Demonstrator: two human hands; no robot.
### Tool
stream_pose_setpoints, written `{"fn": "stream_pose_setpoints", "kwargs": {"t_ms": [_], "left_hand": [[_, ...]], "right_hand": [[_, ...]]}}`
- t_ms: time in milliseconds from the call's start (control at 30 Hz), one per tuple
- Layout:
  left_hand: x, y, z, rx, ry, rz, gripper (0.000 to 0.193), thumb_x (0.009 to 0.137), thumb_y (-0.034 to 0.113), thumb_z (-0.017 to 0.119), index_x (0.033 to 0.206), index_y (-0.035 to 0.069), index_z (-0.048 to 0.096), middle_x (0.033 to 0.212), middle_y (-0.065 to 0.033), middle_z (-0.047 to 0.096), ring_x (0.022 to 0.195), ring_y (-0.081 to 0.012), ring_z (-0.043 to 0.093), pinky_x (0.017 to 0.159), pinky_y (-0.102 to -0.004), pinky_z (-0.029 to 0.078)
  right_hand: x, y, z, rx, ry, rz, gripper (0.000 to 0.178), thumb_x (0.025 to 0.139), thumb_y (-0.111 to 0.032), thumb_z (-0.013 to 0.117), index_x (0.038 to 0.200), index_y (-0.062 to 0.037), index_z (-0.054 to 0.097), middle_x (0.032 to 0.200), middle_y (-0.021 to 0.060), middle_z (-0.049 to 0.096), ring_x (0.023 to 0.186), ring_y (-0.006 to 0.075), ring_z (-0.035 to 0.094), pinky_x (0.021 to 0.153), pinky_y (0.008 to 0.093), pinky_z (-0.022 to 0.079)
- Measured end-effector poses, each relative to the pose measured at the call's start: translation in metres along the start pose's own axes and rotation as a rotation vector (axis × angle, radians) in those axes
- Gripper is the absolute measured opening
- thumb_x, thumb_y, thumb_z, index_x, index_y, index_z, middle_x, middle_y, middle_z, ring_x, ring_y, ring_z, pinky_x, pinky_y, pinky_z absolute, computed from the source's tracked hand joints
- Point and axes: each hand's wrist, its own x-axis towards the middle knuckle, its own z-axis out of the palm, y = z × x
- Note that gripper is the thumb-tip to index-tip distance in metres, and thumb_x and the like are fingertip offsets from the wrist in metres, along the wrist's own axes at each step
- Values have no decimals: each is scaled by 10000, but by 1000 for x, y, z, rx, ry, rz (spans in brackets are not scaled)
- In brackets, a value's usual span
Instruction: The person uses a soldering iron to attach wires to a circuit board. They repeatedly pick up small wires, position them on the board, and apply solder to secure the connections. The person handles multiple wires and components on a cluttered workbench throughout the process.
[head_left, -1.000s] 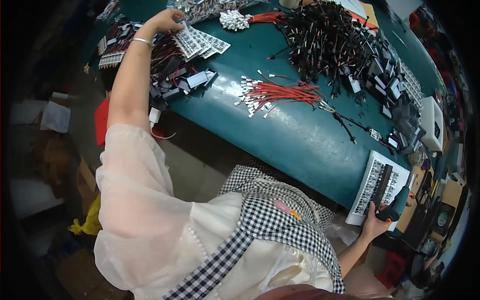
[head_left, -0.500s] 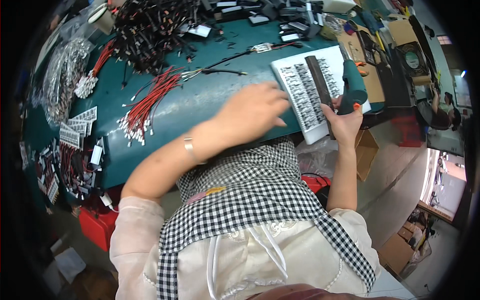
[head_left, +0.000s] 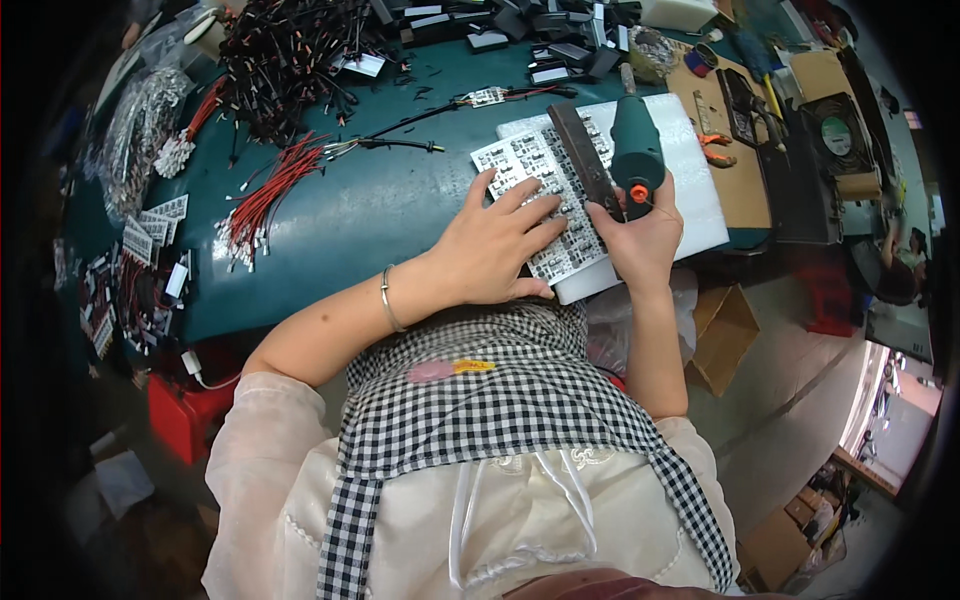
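My left hand point(head_left: 500, 240) lies flat with fingers spread on the left part of a white circuit-board panel point(head_left: 512, 158) covered in rows of small dark parts. The panel rests partly on a white foam slab point(head_left: 690, 180) and overhangs its left side. Across the panel slants a long dark bar point(head_left: 580, 150). My right hand point(head_left: 645, 235) is closed round a green pistol-shaped power tool point(head_left: 637, 140) with a grey tip and an orange-red part facing me. Its thumb presses against the bar's near end; the other fingers are mostly hidden.
Red-and-black wires point(head_left: 275, 195) and a wired board point(head_left: 485, 97) lie on the green table point(head_left: 390, 215). A black cable heap point(head_left: 290, 65) and black boxes point(head_left: 560, 50) stand behind. At right are orange-handled pliers point(head_left: 717, 150) on cardboard. A clear bag point(head_left: 140, 150) is at left.
My left hand has come down onto the panel with its fingers spread. The panel has slid left across the foam. The bar, the green tool and my right hand have also shifted left.
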Motion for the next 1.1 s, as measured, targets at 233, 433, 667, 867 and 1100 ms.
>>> {"fn": "stream_pose_setpoints", "kwargs": {"t_ms": [233, 433, 667, 867, 1100], "left_hand": [[4, -7, -7, -98, -40, 3, 731, 726, 554, 675, 1283, 106, 521, 1349, -94, 466, 1322, -306, 350, 1090, -556, 210], [-1, -27, -21, -240, 98, -3, 561, 769, 435, 685, 1206, 107, 556, 1264, -105, 528, 1265, -309, 418, 1058, -536, 267], [-22, -114, -40, 43, 224, -361, 227, 716, 62, 709, 929, 57, 630, 899, -75, 620, 943, -299, 536, 826, -396, 428], [-7, -109, -50, -201, 214, -377, 152, 787, 97, 689, 901, 34, 611, 830, -102, 608, 783, -297, 571, 691, -370, 462], [7, -55, -68, -1505, -111, -547, 156, 967, 148, 542, 1044, 14, 555, 699, 3, 554, 525, -12, 426, 433, -155, 307]], "right_hand": [[4, -10, 16, -287, 16, -175, 692, 633, -40, 777, 1262, -24, 490, 1020, 188, 648, 904, 346, 650, 777, 384, 518], [4, -6, 21, -381, 70, -319, 672, 651, -89, 815, 1244, -22, 506, 962, 161, 658, 836, 290, 651, 749, 356, 515], [-27, -13, -17, -18, 262, 54, 270, 699, 47, 794, 865, 4, 586, 768, 9, 594, 684, 71, 543, 665, 229, 459], [-39, -53, -41, 219, 311, -14, 616, 734, 58, 730, 1281, 85, 447, 868, 83, 575, 671, 103, 522, 614, 227, 449], [-26, -68, 19, 744, 80, 233, 405, 806, 92, 645, 1188, 76, 511, 911, 91, 635, 829, 125, 591, 749, 237, 468]]}}
